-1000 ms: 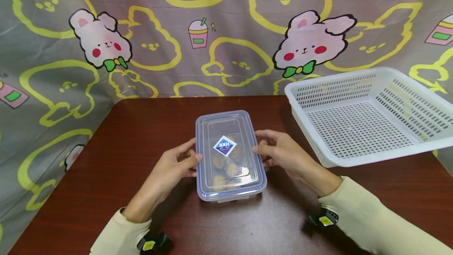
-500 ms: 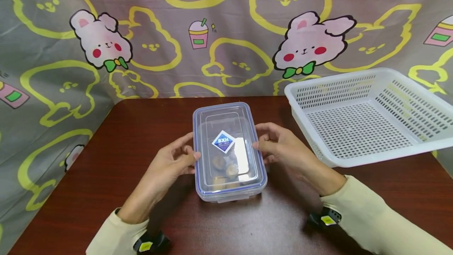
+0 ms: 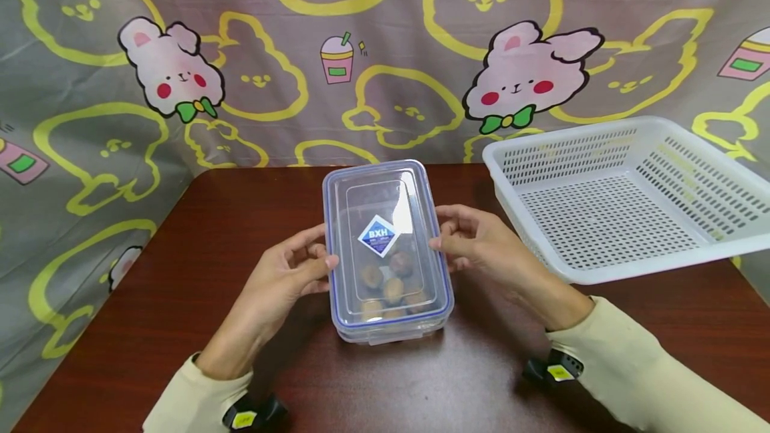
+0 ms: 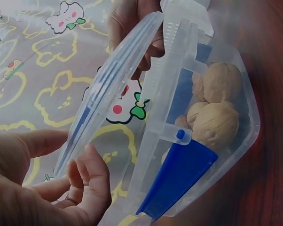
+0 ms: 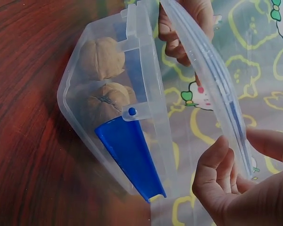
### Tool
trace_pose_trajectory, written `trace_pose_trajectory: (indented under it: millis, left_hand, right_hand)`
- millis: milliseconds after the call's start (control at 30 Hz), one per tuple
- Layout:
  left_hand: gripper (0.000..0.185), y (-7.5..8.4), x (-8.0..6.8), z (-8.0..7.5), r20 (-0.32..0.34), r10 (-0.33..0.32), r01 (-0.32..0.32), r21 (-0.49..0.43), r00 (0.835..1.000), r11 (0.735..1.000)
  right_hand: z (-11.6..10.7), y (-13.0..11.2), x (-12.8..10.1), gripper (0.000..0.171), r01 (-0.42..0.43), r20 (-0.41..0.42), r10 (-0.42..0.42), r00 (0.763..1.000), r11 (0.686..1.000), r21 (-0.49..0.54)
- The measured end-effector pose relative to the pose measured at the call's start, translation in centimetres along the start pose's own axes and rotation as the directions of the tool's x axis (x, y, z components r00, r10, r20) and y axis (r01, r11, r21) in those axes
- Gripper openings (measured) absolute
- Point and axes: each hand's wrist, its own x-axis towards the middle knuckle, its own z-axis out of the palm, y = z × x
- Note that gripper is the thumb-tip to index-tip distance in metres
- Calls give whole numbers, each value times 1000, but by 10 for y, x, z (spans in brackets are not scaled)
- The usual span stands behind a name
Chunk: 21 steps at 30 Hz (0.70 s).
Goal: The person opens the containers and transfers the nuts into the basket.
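My left hand (image 3: 291, 272) and right hand (image 3: 481, 246) pinch opposite long edges of a clear plastic lid (image 3: 355, 219) with a blue seal and a diamond-shaped BXH label. In both wrist views the lid (image 4: 111, 84) is raised off its food container (image 4: 235, 169), with a gap between lid and rim. Thumbs lie on top, other fingers underneath. Several walnuts (image 4: 216, 122) sit inside the container, also visible through the lid in the head view. A blue side handle (image 5: 132, 155) hangs down the container's wall in the right wrist view.
A white perforated plastic basket (image 3: 568, 266) stands to the right, beyond the right hand. The dark red-brown table (image 3: 180, 299) ends at the back against a patterned cloth (image 3: 391, 119) with rabbits and drinks.
Both hands have raised the lid, its far edge moving up and away in the head view. The near end still overlaps the container's front. The basket has not moved.
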Motion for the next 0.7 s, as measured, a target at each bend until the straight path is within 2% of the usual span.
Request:
trace_pose_trajectory:
  millis: [300, 500, 700]
  left_hand:
    - [62, 8, -3, 1, -29, 37, -36, 21, 999, 999]
    - [52, 12, -5, 0, -49, 33, -32, 19, 998, 999]
    - [40, 16, -6, -1, -94, 69, -64, 60, 993, 996]
  right_hand:
    - [2, -5, -3, 37, 38, -40, -41, 998, 997, -69]
    - [4, -9, -5, 30, 43, -90, -53, 995, 992, -119]
    - [6, -13, -7, 24, 88, -123, -111, 986, 980, -180]
